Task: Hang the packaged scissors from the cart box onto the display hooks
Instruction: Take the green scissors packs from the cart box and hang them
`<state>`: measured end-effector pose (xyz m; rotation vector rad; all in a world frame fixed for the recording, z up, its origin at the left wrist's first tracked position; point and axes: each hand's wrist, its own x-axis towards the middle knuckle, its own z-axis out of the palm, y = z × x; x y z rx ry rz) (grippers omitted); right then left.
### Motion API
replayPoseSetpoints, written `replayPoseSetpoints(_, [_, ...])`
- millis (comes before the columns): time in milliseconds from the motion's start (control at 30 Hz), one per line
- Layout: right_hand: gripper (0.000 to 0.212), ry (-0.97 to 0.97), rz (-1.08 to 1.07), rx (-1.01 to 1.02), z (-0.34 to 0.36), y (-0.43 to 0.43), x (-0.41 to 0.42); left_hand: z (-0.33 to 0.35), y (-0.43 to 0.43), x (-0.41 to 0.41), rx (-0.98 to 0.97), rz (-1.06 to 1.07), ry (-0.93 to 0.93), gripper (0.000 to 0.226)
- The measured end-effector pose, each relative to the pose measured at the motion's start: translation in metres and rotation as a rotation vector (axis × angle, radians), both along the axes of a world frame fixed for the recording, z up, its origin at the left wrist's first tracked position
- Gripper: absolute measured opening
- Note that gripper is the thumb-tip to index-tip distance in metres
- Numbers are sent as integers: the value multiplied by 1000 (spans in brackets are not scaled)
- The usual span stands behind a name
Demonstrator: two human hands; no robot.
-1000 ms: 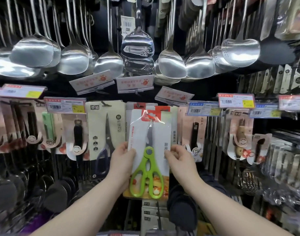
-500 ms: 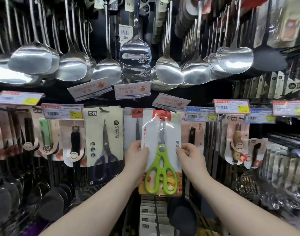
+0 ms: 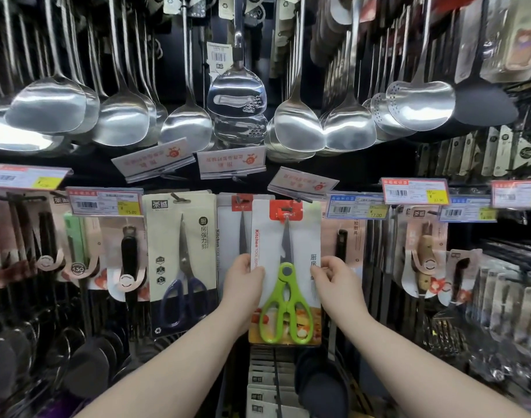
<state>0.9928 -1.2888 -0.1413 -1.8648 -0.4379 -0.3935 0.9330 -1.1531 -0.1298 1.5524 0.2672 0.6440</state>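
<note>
While both forearms reach up from the bottom of the view, the left hand (image 3: 243, 285) pinches the left edge of the packaged scissors (image 3: 285, 267) and the right hand (image 3: 336, 282) pinches its right edge. Each grip is narrow, with the fingers curled round the card at about the height of the pivot.

That pack, a white card with green-handled scissors under clear film, is held upright and flat to the display. At its top a red header tab (image 3: 294, 214) meets a dark display hook (image 3: 286, 209). Whether the hole is already threaded over the hook cannot be told from this view.

By its look the pack is light and the card fairly stiff. The film is probably slick, though, and the weight sits low in the handles, so the bottom will likely want to swing. Holding both side edges near the middle suits steering the top hole, and a pinch nearer the tab would give finer aim. Bending the card could tear the hole.

Just behind the pack and to its left hangs a second like pack (image 3: 234, 224), and further left a blue-handled scissors pack (image 3: 181, 260). To its right sits a blue price tag (image 3: 356, 206). Well above it hang steel spatulas (image 3: 297, 125).
</note>
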Motion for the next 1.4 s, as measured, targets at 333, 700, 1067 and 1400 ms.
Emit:
replayPoseSetpoints(333, [13, 2, -66, -36, 5, -2, 8, -10, 4, 18, 66, 49, 49, 27])
replayPoseSetpoints(700, [25, 44, -194, -318, 17, 12, 19, 5, 20, 29, 502, 127, 242, 17])
replayPoseSetpoints(1067, [30, -97, -263, -620, 22, 6, -20, 3, 33, -5, 1168, 181, 341, 57])
replayPoseSetpoints(1400, [54, -183, -394, -1107, 2, -20, -84, -17, 26, -46, 1568, 119, 265, 78])
